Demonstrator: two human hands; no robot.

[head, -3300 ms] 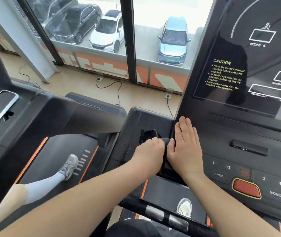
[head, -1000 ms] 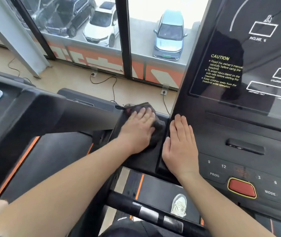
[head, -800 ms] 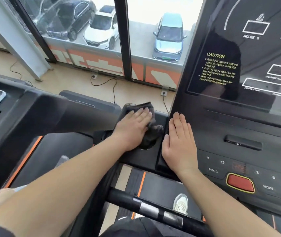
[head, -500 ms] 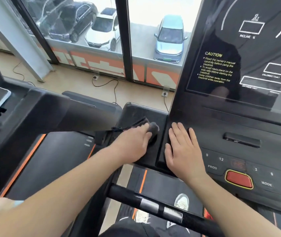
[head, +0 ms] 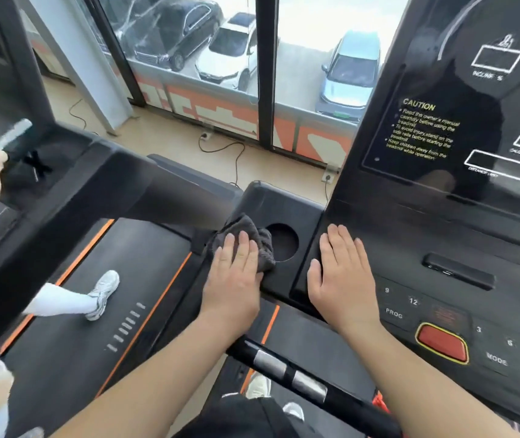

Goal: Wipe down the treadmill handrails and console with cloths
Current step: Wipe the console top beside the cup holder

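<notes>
Head view: left hand (head: pixel 236 276), fingers flat, slid cloth (head: pixel 241 226) left off cupholder (head: pixel 284 241), tray (head: pixel 284 200) nearly wiped; right hand (head: pixel 341 273) flat on console (head: pixel 410 235).

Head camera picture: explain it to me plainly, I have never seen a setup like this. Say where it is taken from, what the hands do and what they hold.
One camera, worn on a person's head, looks down at their own two bare hands; there is no robot. The left hand presses a dark grey cloth flat onto the black tray beside the round cup holder of a treadmill. The right hand lies flat on the console, holding nothing, near the red button. Another person's leg shows on the neighbouring treadmill belt.
</notes>
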